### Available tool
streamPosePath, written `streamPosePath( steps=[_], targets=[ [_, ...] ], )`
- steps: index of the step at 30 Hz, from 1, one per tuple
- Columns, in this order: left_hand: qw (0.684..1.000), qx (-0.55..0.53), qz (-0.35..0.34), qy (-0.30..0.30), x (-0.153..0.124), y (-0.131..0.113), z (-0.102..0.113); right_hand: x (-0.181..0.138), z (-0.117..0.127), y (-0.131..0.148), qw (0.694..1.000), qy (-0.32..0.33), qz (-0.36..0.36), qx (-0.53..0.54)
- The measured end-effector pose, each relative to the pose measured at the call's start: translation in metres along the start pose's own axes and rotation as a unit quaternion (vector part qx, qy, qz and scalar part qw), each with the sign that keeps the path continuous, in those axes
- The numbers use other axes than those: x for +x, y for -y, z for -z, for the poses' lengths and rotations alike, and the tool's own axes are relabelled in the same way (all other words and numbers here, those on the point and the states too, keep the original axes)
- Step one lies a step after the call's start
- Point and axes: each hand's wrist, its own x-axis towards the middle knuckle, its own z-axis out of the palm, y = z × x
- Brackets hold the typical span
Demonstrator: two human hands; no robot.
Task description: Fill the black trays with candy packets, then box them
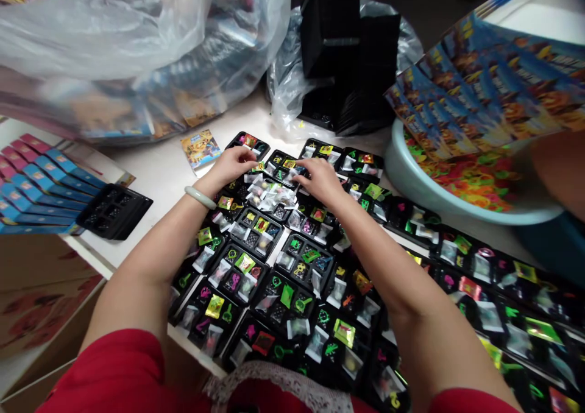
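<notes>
My left hand (235, 166), with a pale bangle (200, 197) on the wrist, is over the far trays. Its fingers are curled together at the tips, and whatever they hold is too small to make out. Facing it, my right hand (320, 178) has thumb and fingers apart beside a black compartment tray (280, 168) holding a yellow packet (289, 164). Just nearer lies a heap of clear-wrapped small pieces (269, 195) on top of the trays. Closer to me, a filled tray (256, 233) carries coloured packets, small plastic toys and a wrapped piece.
Many filled black trays (299, 259) cover the table. At right, a pale blue basin (450, 203) holds bright plastic pieces, with printed cards (484, 84) above. Behind stand stacked black trays (351, 53) and a plastic bag (150, 66). Blue boxes (50, 181) and an unfilled tray (114, 211) sit left.
</notes>
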Motion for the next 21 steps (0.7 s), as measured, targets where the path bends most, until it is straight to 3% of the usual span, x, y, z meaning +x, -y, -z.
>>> streamPosePath(
  steps=[3, 7, 10, 13, 15, 17, 19, 21],
  targets=[
    [0.996, 0.054, -0.024, 0.060, -0.014, 0.001, 0.002, -0.003, 0.000, 0.011, 0.998, 0.002, 0.033, 0.045],
    [0.992, 0.104, -0.030, 0.058, -0.020, -0.003, -0.012, -0.001, -0.013, 0.036, 0.996, 0.059, 0.057, 0.040],
    [0.997, 0.069, 0.002, 0.038, -0.018, -0.006, -0.019, 0.002, -0.024, 0.051, 0.996, 0.085, 0.042, 0.009],
    [0.998, -0.031, 0.039, 0.028, -0.020, -0.003, -0.011, 0.002, -0.030, 0.062, 0.994, 0.099, 0.039, -0.007],
    [0.994, -0.099, 0.054, -0.013, -0.028, 0.005, 0.003, 0.002, -0.031, 0.071, 0.993, 0.103, 0.047, -0.014],
    [0.984, -0.135, 0.072, -0.092, -0.038, 0.015, 0.017, 0.002, -0.032, 0.080, 0.992, 0.106, 0.056, -0.026],
    [0.972, -0.134, 0.102, -0.167, -0.049, 0.027, 0.028, 0.003, -0.034, 0.089, 0.991, 0.110, 0.062, -0.048],
    [0.965, -0.115, 0.126, -0.201, -0.060, 0.037, 0.032, 0.005, -0.037, 0.095, 0.989, 0.117, 0.062, -0.072]
  ],
)
